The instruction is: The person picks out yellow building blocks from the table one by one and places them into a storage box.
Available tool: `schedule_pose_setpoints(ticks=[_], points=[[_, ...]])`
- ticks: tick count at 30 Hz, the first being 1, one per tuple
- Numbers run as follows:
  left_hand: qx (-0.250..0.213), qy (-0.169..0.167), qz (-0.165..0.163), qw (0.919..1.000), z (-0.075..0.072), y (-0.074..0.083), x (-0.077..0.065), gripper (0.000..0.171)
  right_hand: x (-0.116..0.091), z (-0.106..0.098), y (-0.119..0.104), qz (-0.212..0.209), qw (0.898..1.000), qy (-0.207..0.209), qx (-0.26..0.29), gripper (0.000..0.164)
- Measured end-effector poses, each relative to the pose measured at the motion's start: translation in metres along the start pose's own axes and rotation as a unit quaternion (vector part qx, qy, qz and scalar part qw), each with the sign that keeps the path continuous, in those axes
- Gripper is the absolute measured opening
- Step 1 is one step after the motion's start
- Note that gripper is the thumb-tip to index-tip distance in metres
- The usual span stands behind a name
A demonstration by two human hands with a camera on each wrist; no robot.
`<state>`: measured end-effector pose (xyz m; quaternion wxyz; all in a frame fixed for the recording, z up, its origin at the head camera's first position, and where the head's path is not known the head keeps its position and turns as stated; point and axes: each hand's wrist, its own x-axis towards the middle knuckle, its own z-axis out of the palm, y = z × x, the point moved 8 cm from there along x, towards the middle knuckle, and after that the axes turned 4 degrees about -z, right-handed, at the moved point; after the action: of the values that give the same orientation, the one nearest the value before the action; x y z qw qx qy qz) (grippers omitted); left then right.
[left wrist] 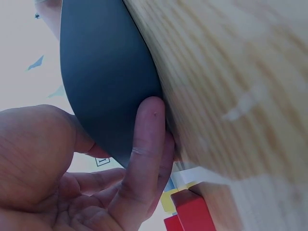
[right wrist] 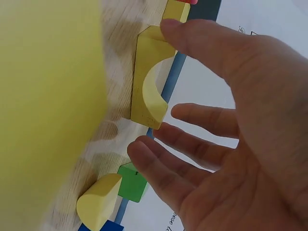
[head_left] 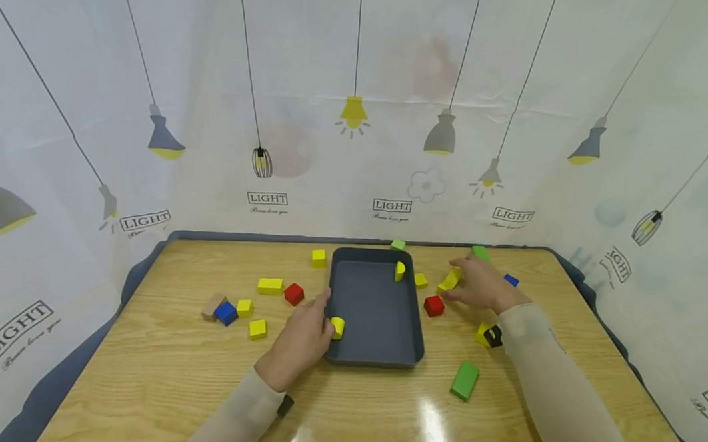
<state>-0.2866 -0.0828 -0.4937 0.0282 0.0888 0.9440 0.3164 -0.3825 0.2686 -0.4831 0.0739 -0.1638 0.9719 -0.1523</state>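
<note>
My left hand (head_left: 300, 334) grips the left wall of a dark grey tray (head_left: 376, 361), its fingers against the outer wall (left wrist: 110, 72) in the left wrist view. Close to its thumb, inside the tray, is a rounded yellow block (head_left: 338, 327). Another rounded yellow block (head_left: 399, 271) sits in the tray's far right part. Right of the tray, my right hand (head_left: 480, 284) pinches a yellow arch block (head_left: 450, 280) by its ends. The right wrist view shows the thumb at one end of this arch (right wrist: 142, 79) and fingers at the other.
Left of the tray lie several yellow blocks (head_left: 270, 286), a red cube (head_left: 294, 293), a blue cube (head_left: 226, 313) and a wooden block (head_left: 213, 306). On the right are a red cube (head_left: 434, 305), a green block (head_left: 464, 380) and a blue block (head_left: 510, 279). A printed curtain (head_left: 330, 215) borders the table.
</note>
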Motion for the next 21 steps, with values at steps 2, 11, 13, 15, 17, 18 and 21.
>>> schedule_pose_setpoints(ticks=[2,11,13,15,17,18,21], points=[[-0.002,0.001,0.003,1.0,-0.0004,0.0004,0.0,0.063,0.0008,0.0007,-0.0007,-0.004,1.0,-0.003,-0.001,0.084],[0.003,0.008,0.011,0.9999,-0.0005,0.0002,0.0005,0.062,0.0036,0.004,0.0013,-0.002,1.0,-0.008,-0.01,0.081],[0.004,0.006,0.009,0.9999,-0.0001,0.0001,0.0005,0.062,0.0033,0.0038,0.0008,-0.002,1.0,-0.009,-0.01,0.08],[0.003,0.004,0.004,1.0,0.0002,-0.0001,0.0004,0.063,0.0032,0.0032,0.0001,-0.004,1.0,-0.01,-0.01,0.08],[0.002,0.002,0.001,1.0,0.0003,-0.0001,0.0002,0.063,0.0035,0.0028,-0.0003,-0.006,1.0,-0.01,-0.012,0.08],[0.002,0.001,-0.001,1.0,0.0004,-0.0004,0.0002,0.063,0.0037,0.0024,-0.0007,-0.009,1.0,-0.009,-0.014,0.079],[0.002,0.001,-0.001,1.0,0.0007,-0.001,0.0002,0.063,0.0047,0.0021,-0.0013,-0.014,1.0,-0.007,-0.018,0.078]])
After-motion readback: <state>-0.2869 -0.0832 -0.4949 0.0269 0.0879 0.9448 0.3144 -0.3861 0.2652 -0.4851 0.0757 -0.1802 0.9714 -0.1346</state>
